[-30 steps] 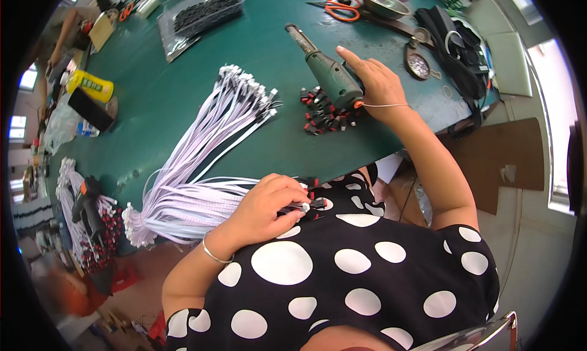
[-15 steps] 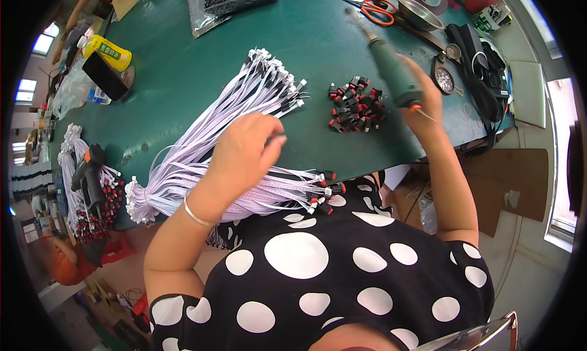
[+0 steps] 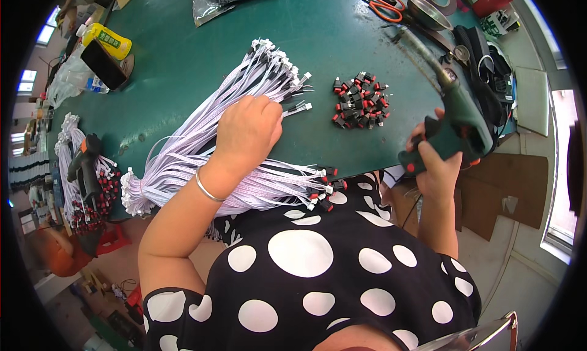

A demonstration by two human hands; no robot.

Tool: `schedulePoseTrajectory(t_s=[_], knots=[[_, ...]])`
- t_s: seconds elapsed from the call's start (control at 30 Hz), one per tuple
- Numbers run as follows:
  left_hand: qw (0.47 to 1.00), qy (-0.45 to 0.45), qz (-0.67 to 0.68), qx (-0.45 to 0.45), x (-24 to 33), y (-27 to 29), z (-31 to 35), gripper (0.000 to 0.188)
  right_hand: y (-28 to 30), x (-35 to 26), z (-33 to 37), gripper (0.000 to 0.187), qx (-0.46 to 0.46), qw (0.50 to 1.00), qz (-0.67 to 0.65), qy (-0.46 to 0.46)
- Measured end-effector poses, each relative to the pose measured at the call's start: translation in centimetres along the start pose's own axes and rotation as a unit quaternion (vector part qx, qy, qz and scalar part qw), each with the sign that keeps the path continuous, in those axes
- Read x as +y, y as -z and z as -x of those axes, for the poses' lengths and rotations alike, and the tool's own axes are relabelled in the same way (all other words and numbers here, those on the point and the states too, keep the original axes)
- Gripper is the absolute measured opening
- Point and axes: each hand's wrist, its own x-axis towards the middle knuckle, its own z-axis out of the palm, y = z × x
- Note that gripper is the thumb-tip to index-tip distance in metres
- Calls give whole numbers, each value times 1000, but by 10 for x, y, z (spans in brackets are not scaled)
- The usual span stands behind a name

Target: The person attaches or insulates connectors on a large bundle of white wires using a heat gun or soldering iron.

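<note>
With twelve o'clock at the far side of the bench (image 3: pixel 165 76), the left hand (image 3: pixel 249 129) lies over the upper limb of the forked bundle of white ribbon cables (image 3: pixel 199 128); its grip is curled nearly closed, fingertips turned under, so I cannot tell whether it pinches a strand; one white-plugged cable end juts out just beside it, towards two o'clock; the bundle's gathered end lies at eight o'clock from that hand, the lower limb's black-and-red tips at four; the right hand's (image 3: pixel 440 169) grip is closed round the handle of a green heat gun (image 3: pixel 466 115), whose nozzle points to eleven o'clock; the pile of black-and-red connectors (image 3: pixel 361 101) sits on the bench at ten o'clock from the right hand, well apart from it; orange-handled scissors (image 3: pixel 386 7) lie near the nozzle, at eleven o'clock, beside a metal bowl (image 3: pixel 429 11); a dark phone (image 3: pixel 104 65) leans at ten o'clock from the left hand, next to a yellow bottle (image 3: pixel 110 40).
</note>
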Motion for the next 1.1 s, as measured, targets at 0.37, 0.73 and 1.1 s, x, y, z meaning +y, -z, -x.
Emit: schedulePoseTrajectory(t_s=[0.37, 0.73, 1.1], knots=[[995, 50, 36, -79, 15, 1, -10, 13, -43, 26, 41, 67, -102, 988, -81, -85], [869, 171, 418, -204, 25, 26, 11, 17, -42, 29, 46, 66, -173, 974, -53, -138], [800, 193, 512, -245, 23, 30, 16, 17, -72, 31, 25, 47, -156, 973, 82, -146]])
